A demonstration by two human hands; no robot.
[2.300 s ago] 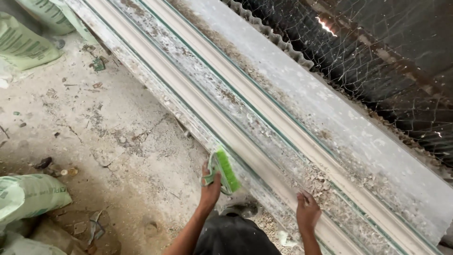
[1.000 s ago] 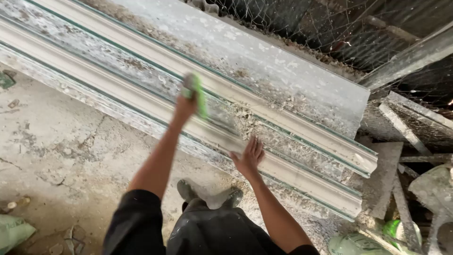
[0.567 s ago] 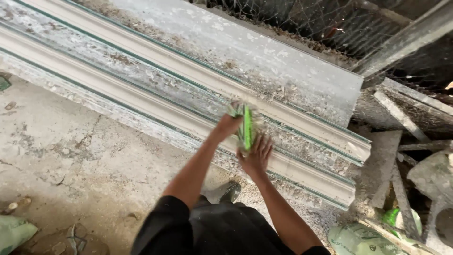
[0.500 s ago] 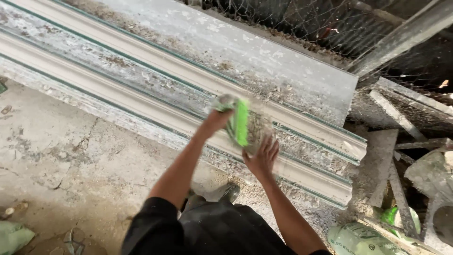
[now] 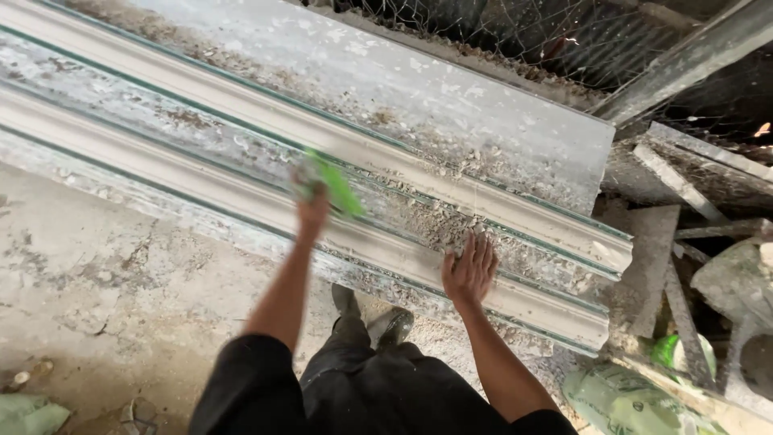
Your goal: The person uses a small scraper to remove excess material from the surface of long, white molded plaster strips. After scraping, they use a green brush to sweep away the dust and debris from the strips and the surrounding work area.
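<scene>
Long ribbed metal sheet [image 5: 483,137], dusty, lying aslant on the concrete floor [image 5: 105,282]. Right hand [image 5: 469,270] rests flat, fingers spread, on a lower rib. Left hand [image 5: 312,211] grasps a green brush [image 5: 336,185] against the sheet's groove.

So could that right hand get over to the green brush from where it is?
Probably yes. The right hand rests flat on the dusty long panel, and only bare panel lies between it and the green brush in the left hand.
</scene>
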